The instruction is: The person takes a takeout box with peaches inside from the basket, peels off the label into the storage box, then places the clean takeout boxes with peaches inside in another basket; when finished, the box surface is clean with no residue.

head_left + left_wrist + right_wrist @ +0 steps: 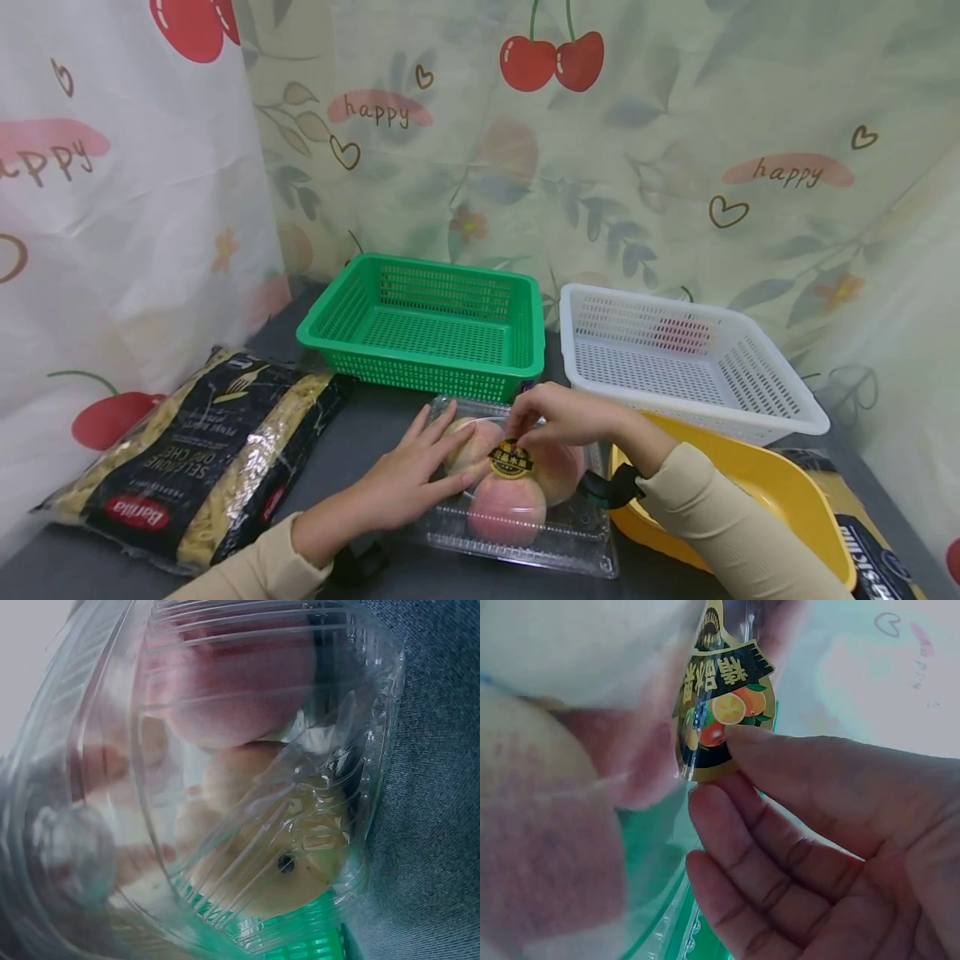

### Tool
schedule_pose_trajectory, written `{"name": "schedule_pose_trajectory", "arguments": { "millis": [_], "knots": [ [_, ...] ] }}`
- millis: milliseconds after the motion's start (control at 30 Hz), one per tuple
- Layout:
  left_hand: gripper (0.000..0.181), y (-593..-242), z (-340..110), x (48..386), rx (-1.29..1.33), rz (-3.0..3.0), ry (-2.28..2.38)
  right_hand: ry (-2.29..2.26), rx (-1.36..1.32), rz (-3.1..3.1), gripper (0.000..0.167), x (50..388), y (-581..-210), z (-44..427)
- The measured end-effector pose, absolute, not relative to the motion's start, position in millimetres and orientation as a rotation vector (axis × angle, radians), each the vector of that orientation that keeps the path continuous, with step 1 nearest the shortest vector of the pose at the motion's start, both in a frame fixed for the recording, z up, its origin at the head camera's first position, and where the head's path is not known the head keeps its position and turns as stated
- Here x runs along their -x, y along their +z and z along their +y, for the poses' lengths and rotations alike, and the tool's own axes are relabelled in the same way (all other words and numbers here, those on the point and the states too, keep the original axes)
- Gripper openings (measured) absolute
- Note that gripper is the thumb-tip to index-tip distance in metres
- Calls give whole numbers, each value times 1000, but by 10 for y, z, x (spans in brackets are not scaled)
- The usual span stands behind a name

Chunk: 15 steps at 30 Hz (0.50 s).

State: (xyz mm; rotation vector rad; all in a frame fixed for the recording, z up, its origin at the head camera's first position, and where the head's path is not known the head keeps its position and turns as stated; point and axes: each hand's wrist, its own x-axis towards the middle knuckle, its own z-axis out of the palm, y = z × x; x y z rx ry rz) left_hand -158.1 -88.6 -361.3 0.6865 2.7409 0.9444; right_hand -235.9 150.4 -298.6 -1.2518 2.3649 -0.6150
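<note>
A clear plastic box (551,563) holds peaches (507,510), with a round black-and-gold sticker (511,460) on its lid. My left hand (401,482) lies on the lid's left side, fingers spread and thumb beside the sticker. From the right, my right hand (566,414) pinches the sticker's edge between thumb and forefinger. In the right wrist view the right hand (825,840) has its thumb on the fruit-printed part of the sticker (720,712), other fingers bent below. The left wrist view looks through the box wall (386,712) at peaches (240,690); fingers beyond are blurred.
Behind the box stand a green basket (427,367) and a white basket (675,396). A yellow bin (810,508) is at the right, partly behind my forearm, with another package (873,550) beyond it. A pasta bag (187,467) lies on the left of the dark table (345,467).
</note>
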Motion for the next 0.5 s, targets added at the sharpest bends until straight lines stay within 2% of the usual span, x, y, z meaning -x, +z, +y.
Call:
{"name": "schedule_pose_trajectory", "arguments": {
  "millis": [267, 500],
  "knots": [
    [62, -3623, -889, 1581, -685, 2746, 947, -580, 1221, 2394, 5, 2360, -2987, 1436],
    [62, -3629, -894, 1583, -687, 2744, 944, -567, 1218, 2390, 5, 2359, -2984, 1426]
  ]
}}
